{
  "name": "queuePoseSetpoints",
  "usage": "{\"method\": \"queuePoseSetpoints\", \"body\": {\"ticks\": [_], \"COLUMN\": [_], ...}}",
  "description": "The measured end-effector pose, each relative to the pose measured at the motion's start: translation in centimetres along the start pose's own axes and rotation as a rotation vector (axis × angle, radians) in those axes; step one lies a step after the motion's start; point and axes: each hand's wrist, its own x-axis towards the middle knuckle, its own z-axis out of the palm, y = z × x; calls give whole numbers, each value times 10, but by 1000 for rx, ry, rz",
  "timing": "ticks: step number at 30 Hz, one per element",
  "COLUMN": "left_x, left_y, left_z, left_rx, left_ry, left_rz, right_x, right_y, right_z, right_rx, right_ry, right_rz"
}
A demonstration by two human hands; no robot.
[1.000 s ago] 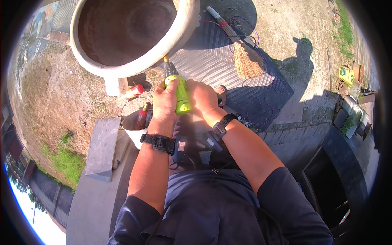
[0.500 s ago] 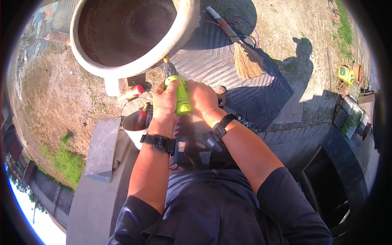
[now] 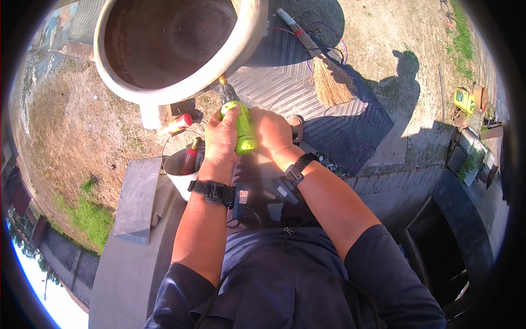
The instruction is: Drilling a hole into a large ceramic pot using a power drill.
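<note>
Holding the green drill (image 3: 246,134) between them, both hands were closed on it: the left grip (image 3: 222,132) wrapped it from the left with the thumb along its top, and the right grip (image 3: 269,130) curled against its right side, most of its fingers hidden. A dark strap (image 3: 213,191) circled the wrist below the left grip, and another band (image 3: 299,168) circled the wrist below the right.

Just ahead of the grip, the drill's black nose (image 3: 228,94) pointed forward and slightly left. It ended in a yellowish bit (image 3: 223,80) at the outer side of the pot (image 3: 159,95); how deep the tip went could not be told. The wide, pale pot lay ahead and left of the grip, its brown inside facing up, with a white block (image 3: 155,115) beneath its near edge.

Near the left grip, on its outer side, lay a red-ended tube (image 3: 178,124). Behind that, a white bucket (image 3: 183,182) held a red bottle (image 3: 189,160), and farther back rested a grey slab (image 3: 138,194).

Ahead and right of the grip, a straw broom (image 3: 332,82) lay across a dark ribbed mat (image 3: 323,137). Well off to the right stood a yellow jug (image 3: 464,101).
</note>
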Motion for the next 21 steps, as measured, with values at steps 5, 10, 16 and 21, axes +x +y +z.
{"method": "queuePoseSetpoints", "body": {"ticks": [5,10,16,21], "left_x": [1,2,3,1], "left_y": [0,-2,-2,-1], "left_z": [-1,-2,-2,-2], "left_rx": [2,0,3,20], "left_ry": [-15,-13,-10,-9], "left_rz": [10,12,14,10], "right_x": [0,0,2,1], "right_y": [1,-4,-4,-5], "right_z": [0,-8,-8,-9], "right_rx": [14,33,56,66], "right_ry": [2,-39,-124,-122], "right_rz": [-11,3,38,44]}}
